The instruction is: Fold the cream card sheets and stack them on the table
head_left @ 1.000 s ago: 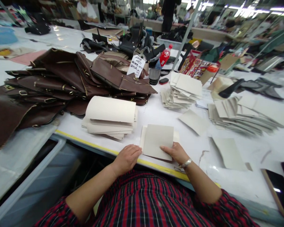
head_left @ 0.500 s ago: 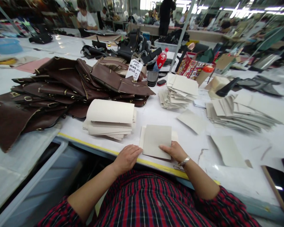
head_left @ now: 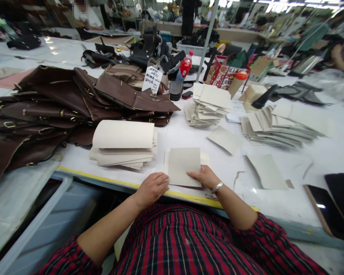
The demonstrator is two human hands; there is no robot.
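A square of grey card (head_left: 184, 166) lies near the table's front edge, on top of a paler sheet (head_left: 205, 158) that shows at both sides. My right hand (head_left: 206, 177) grips the card by its right edge, thumb on top and fingers hidden underneath. At the lower left corner, my left hand (head_left: 153, 187) has its fingers pressed together against the sheets' edge; what they hold, if anything, is hidden. To the left stands a stack of cream sheets (head_left: 126, 135), its top one curled over. Two single grey pieces lie to the right, one farther back (head_left: 225, 139), one nearer (head_left: 267, 171).
Brown leather bag pieces (head_left: 57, 95) with buckles are heaped at left, with a handwritten tag (head_left: 151, 80) on them. Behind are more card piles (head_left: 209, 103) (head_left: 283, 126) and a red-labelled bottle (head_left: 185, 65). A phone (head_left: 328, 210) lies at right. People work in the background.
The view has turned slightly right, so the table things appear farther left. Both hands keep about the same place on the card and sheet.
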